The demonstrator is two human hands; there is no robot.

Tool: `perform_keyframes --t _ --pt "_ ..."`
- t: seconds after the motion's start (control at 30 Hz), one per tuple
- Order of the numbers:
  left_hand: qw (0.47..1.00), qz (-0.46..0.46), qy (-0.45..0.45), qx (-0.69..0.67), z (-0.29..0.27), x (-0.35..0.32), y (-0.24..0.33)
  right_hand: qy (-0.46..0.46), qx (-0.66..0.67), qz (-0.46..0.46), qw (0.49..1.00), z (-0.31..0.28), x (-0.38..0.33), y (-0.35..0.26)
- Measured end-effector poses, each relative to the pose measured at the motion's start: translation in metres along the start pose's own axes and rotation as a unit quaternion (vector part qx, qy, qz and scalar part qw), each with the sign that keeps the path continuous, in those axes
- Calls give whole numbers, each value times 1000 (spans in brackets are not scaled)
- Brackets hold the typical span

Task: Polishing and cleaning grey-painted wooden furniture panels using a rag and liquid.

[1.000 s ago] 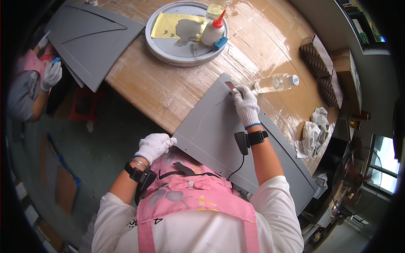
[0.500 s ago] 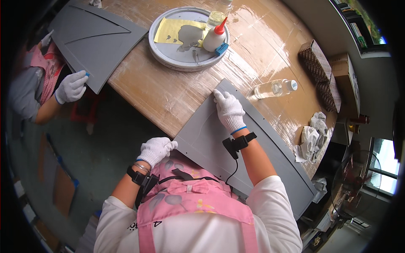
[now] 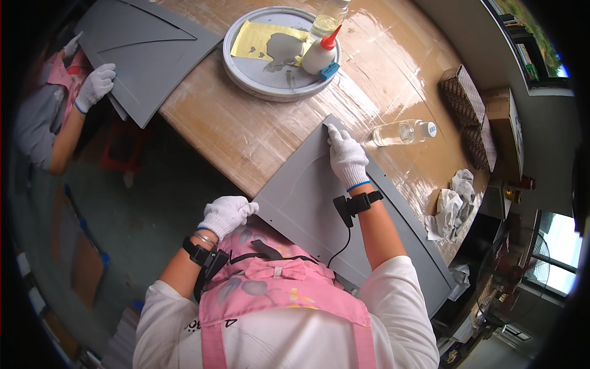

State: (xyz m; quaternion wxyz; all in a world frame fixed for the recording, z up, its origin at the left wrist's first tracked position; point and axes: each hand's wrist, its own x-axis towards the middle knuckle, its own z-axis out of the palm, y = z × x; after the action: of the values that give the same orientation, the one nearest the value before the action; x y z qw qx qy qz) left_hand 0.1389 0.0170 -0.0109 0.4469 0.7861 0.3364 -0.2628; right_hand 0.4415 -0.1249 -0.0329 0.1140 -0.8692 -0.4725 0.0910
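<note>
A large flat grey panel (image 3: 295, 184) lies aslant across the near edge of the table, partly over my lap. My left hand (image 3: 226, 216), in a white knit glove, is closed at the panel's left corner, fingers pinching its edge. My right hand (image 3: 348, 157), gloved the same way, rests on the panel near its far corner. Its fingers are curled and pressed down on the surface; whatever they may hold is hidden beneath them. Thin curved lines and small dark holes mark the panel, and a raised strip (image 3: 410, 212) runs along its far right side.
On the wrapped table (image 3: 209, 132) stand a round grey lid (image 3: 246, 83) carrying yellow sandpaper (image 3: 249, 42) and a red-tipped squeeze bottle (image 3: 318, 56), a clear bottle (image 3: 402, 132) lying down, and crumpled white cloths (image 3: 452, 209). At the left, a co-worker's gloved hand (image 3: 96, 86) touches another grey panel (image 3: 144, 67).
My right hand has slid slightly right along the panel's far end. My left hand stays at the corner. The co-worker's hand has moved up along their panel. The whole view has shifted a little.
</note>
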Motion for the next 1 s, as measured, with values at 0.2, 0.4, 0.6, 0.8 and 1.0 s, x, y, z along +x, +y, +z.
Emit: perform_keyframes --t 0.2,0.4,0.6,0.8,1.0 --pt "999 9 -2 -34 4 4 -6 33 -13 32 999 -3 3 -1" --pt "999 24 23 -1 9 8 -12 31 -35 17 999 0 7 0" --pt "999 15 17 -22 7 6 -8 -8 -57 40 998 -6 7 -8" --pt "1000 -6 -1 20 2 5 -1 24 -40 -6 999 4 11 9" --pt "1000 -2 -4 19 5 7 -6 60 -131 -3 990 12 -6 -37"
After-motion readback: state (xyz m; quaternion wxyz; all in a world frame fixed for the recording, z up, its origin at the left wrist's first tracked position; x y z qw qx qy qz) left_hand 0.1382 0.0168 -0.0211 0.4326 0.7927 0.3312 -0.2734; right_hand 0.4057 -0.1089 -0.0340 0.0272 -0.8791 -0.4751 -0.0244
